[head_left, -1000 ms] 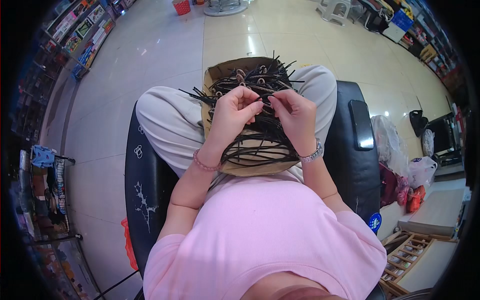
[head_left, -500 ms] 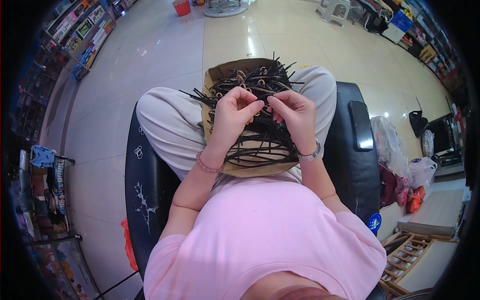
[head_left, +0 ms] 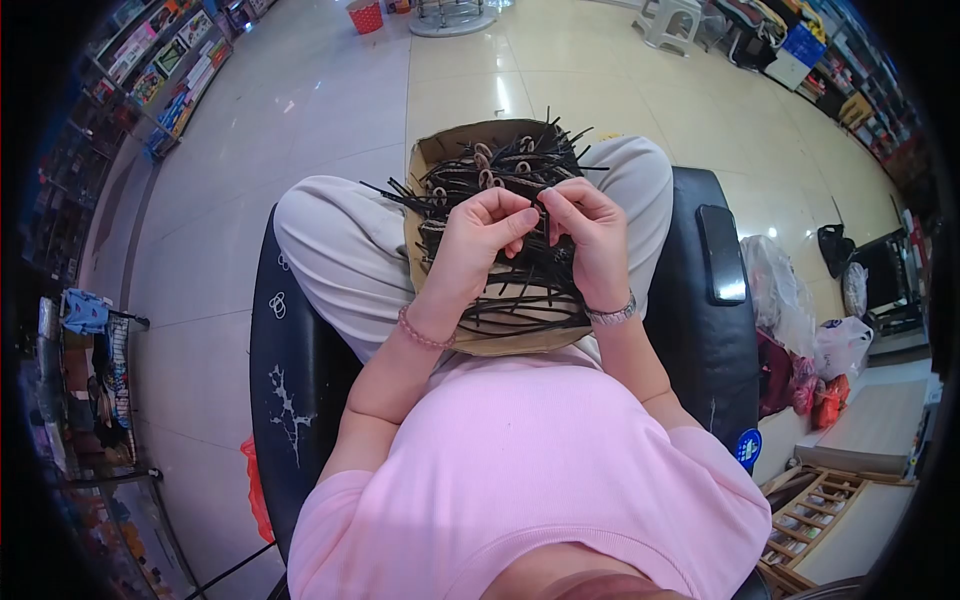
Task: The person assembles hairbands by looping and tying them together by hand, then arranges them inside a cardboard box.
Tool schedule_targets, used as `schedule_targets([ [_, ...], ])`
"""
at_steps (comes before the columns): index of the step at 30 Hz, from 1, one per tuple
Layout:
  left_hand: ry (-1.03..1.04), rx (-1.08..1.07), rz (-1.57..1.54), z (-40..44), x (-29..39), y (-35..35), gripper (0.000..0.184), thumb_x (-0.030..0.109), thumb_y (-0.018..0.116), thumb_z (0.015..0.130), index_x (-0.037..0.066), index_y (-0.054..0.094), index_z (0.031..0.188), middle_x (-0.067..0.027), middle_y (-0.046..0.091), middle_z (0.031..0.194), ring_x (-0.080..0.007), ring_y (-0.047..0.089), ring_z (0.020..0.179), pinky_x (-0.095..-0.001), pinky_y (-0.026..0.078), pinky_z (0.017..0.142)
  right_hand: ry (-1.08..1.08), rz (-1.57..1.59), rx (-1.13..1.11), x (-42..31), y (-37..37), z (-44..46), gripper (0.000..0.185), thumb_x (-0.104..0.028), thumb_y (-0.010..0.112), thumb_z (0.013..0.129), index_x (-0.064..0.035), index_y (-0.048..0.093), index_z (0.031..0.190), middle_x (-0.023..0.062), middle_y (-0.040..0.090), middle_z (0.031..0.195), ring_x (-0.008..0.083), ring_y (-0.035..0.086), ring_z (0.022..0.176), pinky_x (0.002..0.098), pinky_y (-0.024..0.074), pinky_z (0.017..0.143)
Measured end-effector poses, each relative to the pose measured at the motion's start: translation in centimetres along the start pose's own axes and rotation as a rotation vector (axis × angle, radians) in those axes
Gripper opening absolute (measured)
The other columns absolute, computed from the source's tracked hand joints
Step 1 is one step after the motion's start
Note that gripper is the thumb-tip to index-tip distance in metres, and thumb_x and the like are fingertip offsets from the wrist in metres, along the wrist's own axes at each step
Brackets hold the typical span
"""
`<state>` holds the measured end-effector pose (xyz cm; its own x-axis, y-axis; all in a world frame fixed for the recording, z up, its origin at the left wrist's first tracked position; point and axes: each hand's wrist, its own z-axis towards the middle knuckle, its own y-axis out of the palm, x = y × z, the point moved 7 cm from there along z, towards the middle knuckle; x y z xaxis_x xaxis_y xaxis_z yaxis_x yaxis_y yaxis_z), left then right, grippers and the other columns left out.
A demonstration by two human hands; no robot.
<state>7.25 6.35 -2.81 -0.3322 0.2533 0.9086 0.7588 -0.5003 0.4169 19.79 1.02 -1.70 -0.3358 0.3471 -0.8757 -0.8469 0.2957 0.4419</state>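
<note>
My left hand and my right hand meet over a shallow cardboard box in my lap. Thumb and fingertips of each are pinched together on a thin black cord, of which only a short piece shows between them. Inside the box lies a tangle of black cords, loose strands towards me and a bundle at the far side. Several brown loops stick up from that bundle. What is under my palms is hidden.
I sit cross-legged on a black seat with peeling patches. A phone lies on its right side, white rings on its left. Plastic bags and a wooden rack are at right; shelves and a stool stand farther off.
Both hands have shifted slightly, with the fingertips drawn closer together. They stay pinched over the box. The box and its cords look nearly the same.
</note>
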Motion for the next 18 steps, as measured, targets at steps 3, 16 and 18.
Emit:
schedule_targets([
  [3, -0.033, -0.026, -0.043, 0.0, -0.2, -0.2, 0.006, 0.006, 0.070, 0.086, 0.000, 0.067, 0.085, -0.0010, 0.059, 0.069, -0.0053, 0.048, 0.058, -0.0155, 0.039, 0.052, 0.003, 0.034, 0.011, 0.2, 0.3, -0.2, 0.004, 0.000, 0.068, 0.086, 0.0014, 0.068, 0.083, 0.0030, 0.063, 0.081, 0.0071, 0.051, 0.063, 0.0178, 0.0427, 0.055],
  [16, 0.065, 0.032, 0.012, -0.1, 0.5, -0.4, 0.006, 0.005, 0.068, 0.088, -0.001, 0.068, 0.086, -0.0007, 0.058, 0.079, -0.0056, 0.045, 0.059, -0.0147, 0.036, 0.052, 0.144, 0.074, 0.070, 2.3, 1.2, -1.1, 0.013, -0.007, 0.060, 0.094, 0.0010, 0.069, 0.093, 0.0054, 0.065, 0.090, 0.0095, 0.052, 0.073, 0.0183, 0.0420, 0.070],
  [18, 0.205, 0.069, 0.075, 0.0, 0.9, -0.7, 0.007, 0.005, 0.068, 0.087, -0.001, 0.068, 0.086, -0.0002, 0.056, 0.084, -0.0057, 0.045, 0.062, -0.0151, 0.036, 0.054, 0.199, 0.021, -0.016, 2.6, 1.6, -1.5, 0.017, -0.010, 0.057, 0.096, 0.0019, 0.069, 0.095, 0.0066, 0.066, 0.091, 0.0102, 0.053, 0.073, 0.0185, 0.0425, 0.072],
])
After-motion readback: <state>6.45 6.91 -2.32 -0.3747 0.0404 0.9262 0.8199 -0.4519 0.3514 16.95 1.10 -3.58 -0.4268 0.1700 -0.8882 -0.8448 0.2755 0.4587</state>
